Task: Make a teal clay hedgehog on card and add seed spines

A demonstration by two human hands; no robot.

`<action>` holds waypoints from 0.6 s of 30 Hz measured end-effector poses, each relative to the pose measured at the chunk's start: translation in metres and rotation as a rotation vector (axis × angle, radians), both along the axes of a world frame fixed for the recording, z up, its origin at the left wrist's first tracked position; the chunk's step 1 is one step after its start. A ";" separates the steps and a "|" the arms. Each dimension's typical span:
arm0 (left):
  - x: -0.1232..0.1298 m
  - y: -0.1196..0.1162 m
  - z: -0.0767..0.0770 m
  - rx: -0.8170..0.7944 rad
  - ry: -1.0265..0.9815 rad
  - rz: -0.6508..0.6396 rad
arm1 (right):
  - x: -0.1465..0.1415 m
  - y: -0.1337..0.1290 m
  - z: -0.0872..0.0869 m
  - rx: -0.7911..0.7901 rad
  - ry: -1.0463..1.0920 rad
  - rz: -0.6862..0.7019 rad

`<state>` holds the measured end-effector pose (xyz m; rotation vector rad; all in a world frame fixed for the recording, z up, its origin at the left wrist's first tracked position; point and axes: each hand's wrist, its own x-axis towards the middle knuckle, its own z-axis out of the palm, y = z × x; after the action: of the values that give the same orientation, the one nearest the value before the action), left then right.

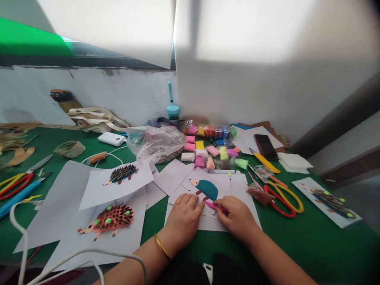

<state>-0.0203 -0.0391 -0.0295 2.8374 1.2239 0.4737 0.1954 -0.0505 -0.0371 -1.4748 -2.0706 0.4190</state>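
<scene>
A teal clay hedgehog [208,189] with a pale face and brown feet lies on white paper [246,198] in front of me. My left hand [184,215] rests on the paper just below it, palm down with fingers extended. Between thumb and fingers, my right hand [236,215] grips a pink tool [210,204], whose tip points left toward my left hand, near the hedgehog's lower edge.
Colored clay packets [200,145] and a plastic bag [157,142] lie behind the paper. Finished hedgehogs [113,219] are at left. Red-yellow scissors [286,202], a yellow cutter [267,161] and a phone [265,147] sit at right. A white cable [89,251] crosses the front left.
</scene>
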 end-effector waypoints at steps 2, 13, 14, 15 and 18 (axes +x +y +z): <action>0.000 0.000 0.000 0.001 -0.002 0.002 | 0.000 0.000 0.000 0.000 -0.004 -0.001; 0.000 0.001 -0.002 0.019 -0.018 0.011 | 0.002 0.000 0.001 0.032 0.033 -0.031; 0.000 0.001 -0.002 0.018 -0.015 0.009 | 0.002 0.000 0.001 0.030 0.029 -0.036; 0.000 0.001 -0.002 0.018 -0.013 0.005 | 0.002 0.000 0.001 0.027 0.026 -0.042; 0.000 0.001 -0.002 0.021 -0.014 -0.009 | 0.003 0.001 0.002 0.020 0.031 -0.072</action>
<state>-0.0207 -0.0378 -0.0318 2.8509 1.2099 0.5074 0.1986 -0.0492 -0.0355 -1.5166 -1.9851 0.3896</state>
